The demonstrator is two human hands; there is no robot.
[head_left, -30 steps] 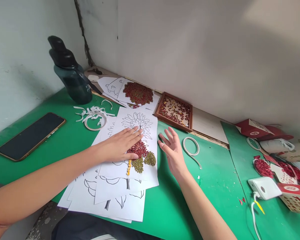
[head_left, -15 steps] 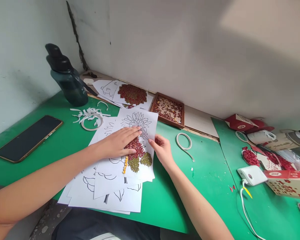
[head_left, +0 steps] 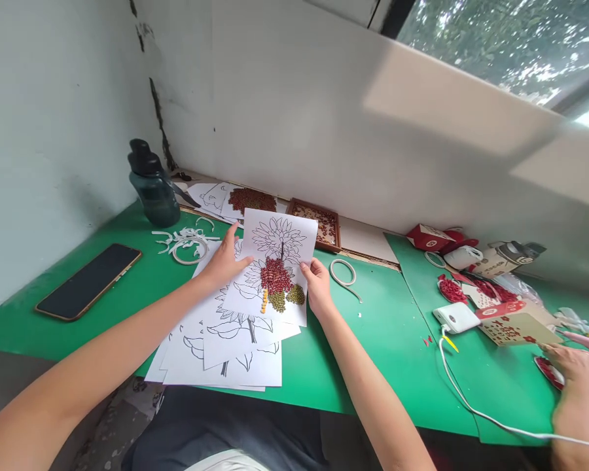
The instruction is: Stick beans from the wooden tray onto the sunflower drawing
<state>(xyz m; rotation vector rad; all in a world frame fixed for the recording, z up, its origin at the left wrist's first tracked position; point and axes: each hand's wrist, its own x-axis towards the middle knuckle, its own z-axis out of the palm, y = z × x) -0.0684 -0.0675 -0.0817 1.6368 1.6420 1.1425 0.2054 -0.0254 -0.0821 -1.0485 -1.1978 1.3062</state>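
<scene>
A sheet of paper [head_left: 279,226] printed with a sunflower outline lies uppermost on a pile of similar line drawings [head_left: 269,376]. Red beans [head_left: 276,276], green beans [head_left: 295,295] and a short row of yellow pieces [head_left: 264,301] cover part of its drawing. My right hand [head_left: 318,284] pinches this sheet at its right edge, thumb on top. At the left edge is my left hand [head_left: 226,261], fingers stretched and thumb spread toward the sheet; whether the thumb touches it I cannot tell. The sheet's upper end looks lifted and curved.
Left of the pile are a phone [head_left: 89,281], a dark bottle [head_left: 154,190] and white tape scraps [head_left: 184,239]. Behind stands a bean tray [head_left: 340,239]. A tape roll [head_left: 342,271], a white device [head_left: 457,317] and a co-worker's hand [head_left: 576,366] are to the right.
My left hand has lifted off the beans and moved to the sheet's left side, fingers spreading. The sheet's upper end has risen. The view has shifted, and a co-worker's hand now shows.
</scene>
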